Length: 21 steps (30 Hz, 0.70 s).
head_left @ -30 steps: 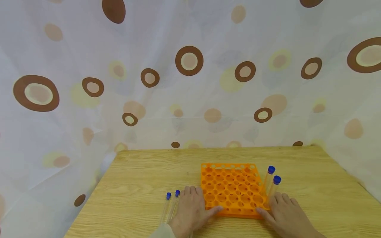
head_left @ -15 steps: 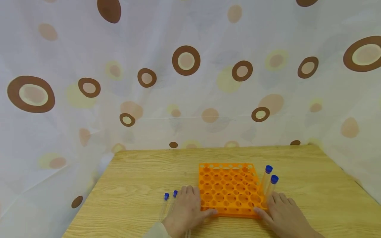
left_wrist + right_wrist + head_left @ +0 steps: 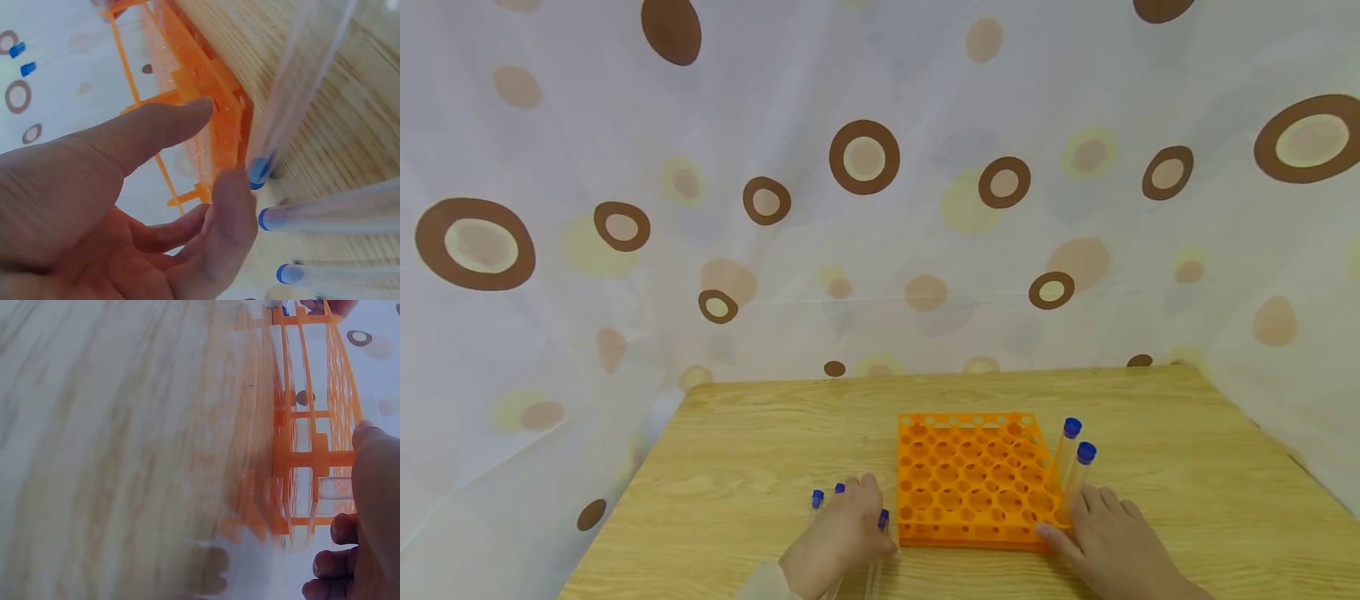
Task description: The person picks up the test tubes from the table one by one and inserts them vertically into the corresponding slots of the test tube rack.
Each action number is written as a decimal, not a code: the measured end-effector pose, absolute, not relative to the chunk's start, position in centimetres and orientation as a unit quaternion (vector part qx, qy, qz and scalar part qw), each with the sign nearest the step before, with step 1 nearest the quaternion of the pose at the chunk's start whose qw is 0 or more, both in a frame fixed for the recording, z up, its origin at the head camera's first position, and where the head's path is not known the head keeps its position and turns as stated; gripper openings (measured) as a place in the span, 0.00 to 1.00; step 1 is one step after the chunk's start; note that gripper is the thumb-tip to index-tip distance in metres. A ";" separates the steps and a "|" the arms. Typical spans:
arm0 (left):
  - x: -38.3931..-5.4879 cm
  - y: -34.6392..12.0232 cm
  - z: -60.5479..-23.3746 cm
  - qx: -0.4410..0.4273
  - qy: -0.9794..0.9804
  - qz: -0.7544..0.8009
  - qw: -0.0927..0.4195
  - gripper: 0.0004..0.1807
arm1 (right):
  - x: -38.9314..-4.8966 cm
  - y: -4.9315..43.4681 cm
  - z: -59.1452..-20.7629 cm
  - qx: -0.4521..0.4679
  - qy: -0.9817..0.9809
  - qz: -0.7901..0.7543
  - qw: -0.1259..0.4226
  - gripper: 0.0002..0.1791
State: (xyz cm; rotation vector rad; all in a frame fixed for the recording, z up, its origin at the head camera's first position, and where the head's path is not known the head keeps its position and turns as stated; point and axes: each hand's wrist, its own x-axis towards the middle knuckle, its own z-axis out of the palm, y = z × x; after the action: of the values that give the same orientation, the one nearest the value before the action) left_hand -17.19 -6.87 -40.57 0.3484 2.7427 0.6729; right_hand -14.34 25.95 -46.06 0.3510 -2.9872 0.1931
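Observation:
An orange test tube rack [image 3: 973,477] with rows of round holes sits on the table. Two clear test tubes with blue caps stand at its right end; the nearer test tube [image 3: 1079,475] is beside my right hand [image 3: 1123,546]. That hand holds the rack's front right corner, thumb at the front edge and fingers at the side. Left of the rack, my left hand [image 3: 838,533] hovers over several lying blue-capped test tubes [image 3: 331,209], thumb and loosely bent fingers apart with nothing between them. In the head view it hides parts of these tubes.
The wooden table [image 3: 760,433] extends behind and to both sides of the rack. A white curtain [image 3: 880,242] with brown and yellow circles hangs along the table's back and sides.
My left hand has moved left, off the rack's front left corner, and turned over the lying tubes, uncovering another blue cap. My right hand stays at the rack's right corner.

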 end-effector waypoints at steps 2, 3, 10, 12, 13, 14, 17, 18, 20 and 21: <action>-17.0 -6.9 -40.4 0.106 0.941 0.269 0.174 0.35 | -14.3 25.9 -46.0 0.116 -0.989 0.062 0.066 0.27; -16.9 -6.9 -40.4 0.102 0.936 0.284 0.184 0.32 | -14.2 25.9 -46.0 0.115 -0.989 0.061 0.068 0.27; -15.9 -7.1 -40.8 0.096 0.907 0.346 0.220 0.12 | -14.1 26.0 -46.1 0.116 -0.989 0.060 0.076 0.27; -15.9 -7.0 -41.1 0.092 0.908 0.343 0.224 0.11 | -14.1 26.1 -46.3 0.117 -0.989 0.061 0.069 0.27; -15.9 -6.9 -41.3 0.090 0.911 0.335 0.224 0.11 | -14.1 26.1 -46.4 0.117 -0.989 0.062 0.065 0.28; -15.9 -6.7 -41.4 0.083 0.913 0.329 0.227 0.11 | -14.1 26.1 -46.4 0.116 -0.989 0.063 0.062 0.28; -16.1 -6.3 -41.8 0.074 0.923 0.306 0.219 0.12 | -14.0 26.0 -46.4 0.114 -0.989 0.067 0.062 0.27; -16.2 -6.2 -41.9 0.068 0.926 0.301 0.217 0.12 | -14.0 26.0 -46.4 0.114 -0.989 0.066 0.066 0.27; -16.3 -6.0 -42.0 0.064 0.933 0.287 0.208 0.12 | -13.9 25.9 -46.2 0.112 -0.989 0.067 0.072 0.27; -16.3 -6.0 -42.0 0.063 0.935 0.284 0.203 0.12 | -14.0 25.9 -46.2 0.112 -0.989 0.066 0.075 0.27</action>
State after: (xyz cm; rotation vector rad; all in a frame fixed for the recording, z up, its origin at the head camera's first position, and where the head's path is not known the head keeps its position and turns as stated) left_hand -16.28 -5.95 -42.04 0.1767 2.6102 0.7928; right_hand -13.96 25.89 -46.19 0.3372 -2.9659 0.1968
